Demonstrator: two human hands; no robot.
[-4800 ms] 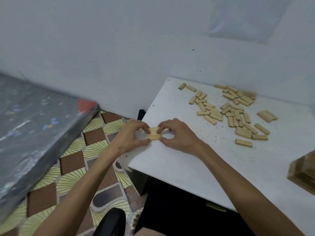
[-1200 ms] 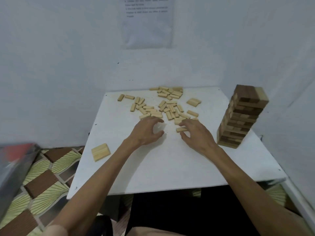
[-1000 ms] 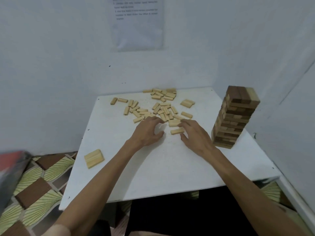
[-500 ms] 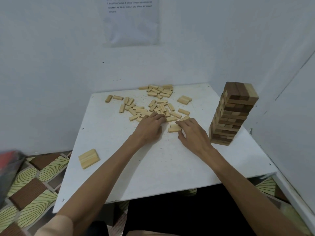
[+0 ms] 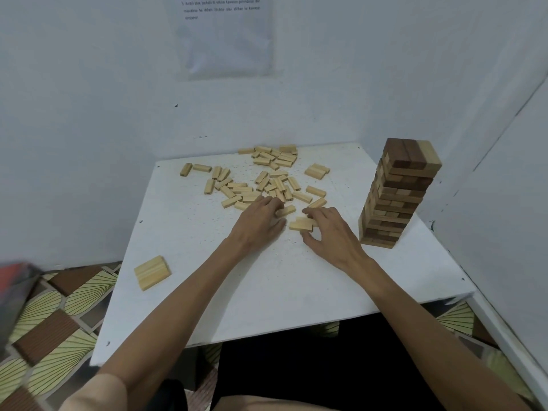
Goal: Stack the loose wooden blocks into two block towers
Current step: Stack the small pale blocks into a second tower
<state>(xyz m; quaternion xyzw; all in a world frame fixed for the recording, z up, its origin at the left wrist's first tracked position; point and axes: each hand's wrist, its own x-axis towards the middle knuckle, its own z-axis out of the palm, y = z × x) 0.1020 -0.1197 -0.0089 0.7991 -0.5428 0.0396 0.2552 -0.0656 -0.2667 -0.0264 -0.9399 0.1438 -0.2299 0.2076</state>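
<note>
Far to the left of the tall tower (image 5: 397, 197), at the near-left edge of the white table (image 5: 267, 292), found a flat layer of three blocks (image 5: 152, 272), presumably the second tower's base. Nearer the tower, toward the back, saw the loose blocks (image 5: 261, 185) scattered and overlapping. Just in front of that scatter, caught the left hand (image 5: 258, 223) with fingers bent over a single block (image 5: 286, 210). Closer again to the tower, noted the right hand (image 5: 332, 232) pinching a pair of blocks (image 5: 302, 224) between fingertips and thumb. Judged the pieces light, stiff and smooth, apt to slide; best taken by the long sides. Reckoned the crowded scatter awkward for clean picks, and the tower, near the right wrist, easy to knock.
</note>
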